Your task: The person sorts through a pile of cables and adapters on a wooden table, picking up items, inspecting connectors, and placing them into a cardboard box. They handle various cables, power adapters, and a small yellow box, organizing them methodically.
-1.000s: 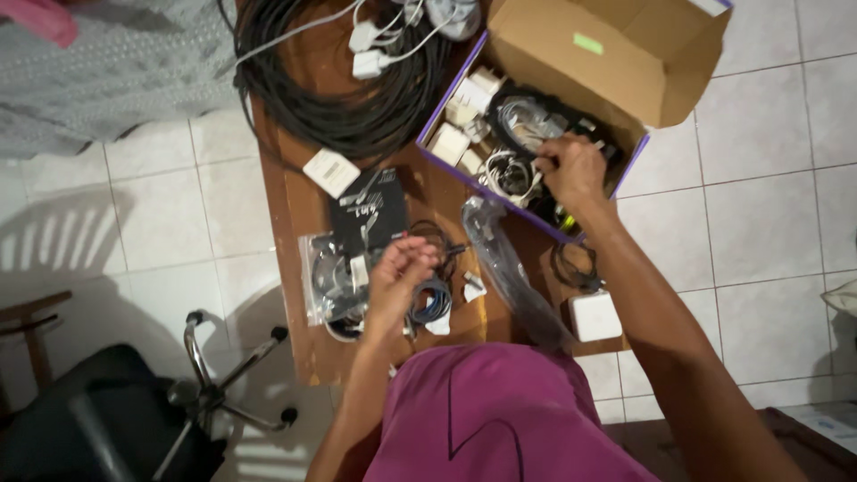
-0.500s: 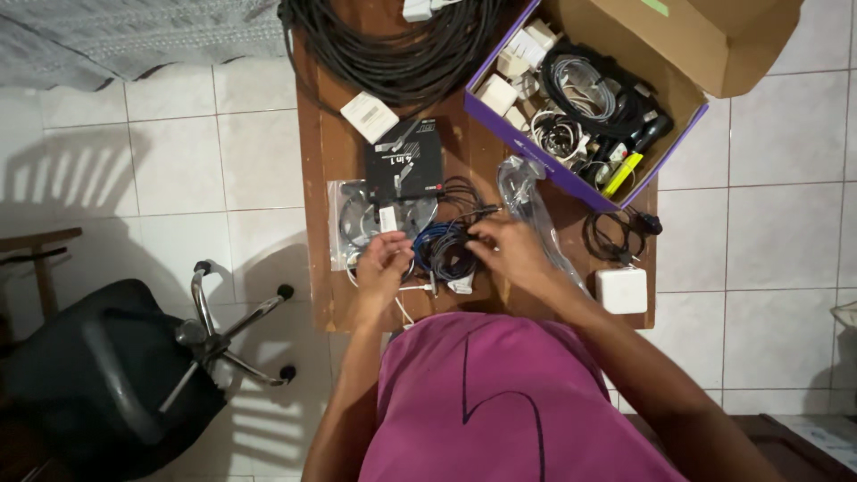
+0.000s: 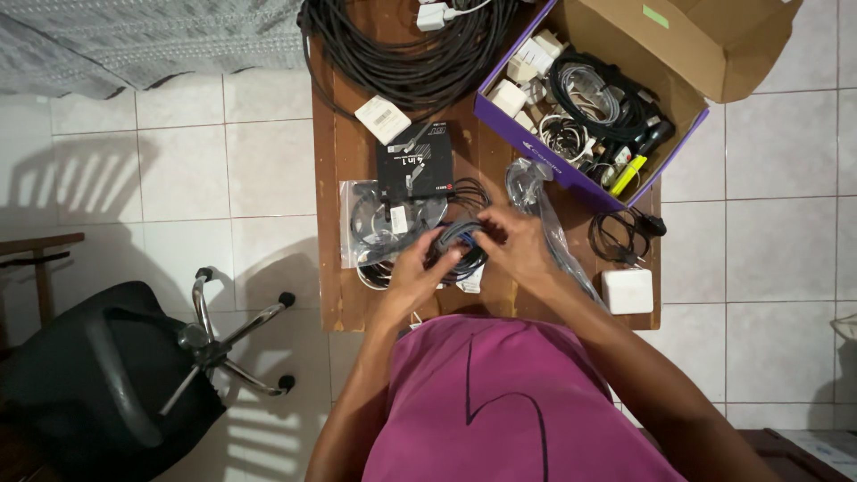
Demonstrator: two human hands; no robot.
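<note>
Both hands on cable bundle

Left hand (image 3: 418,268) and right hand (image 3: 518,248) meet over the table (image 3: 332,178), fingers of both curled around a coiled blue and grey cable (image 3: 457,243) held between them. Clear bag of cables (image 3: 375,223) just left of the fingers, black packet (image 3: 412,161) above them, open box (image 3: 589,107) up right, white adapter (image 3: 627,291) right.

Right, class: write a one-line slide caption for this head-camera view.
Both hands, left hand and right hand, grip a coiled blue-and-black cable above a wooden table beside an open cable-filled box.
</note>
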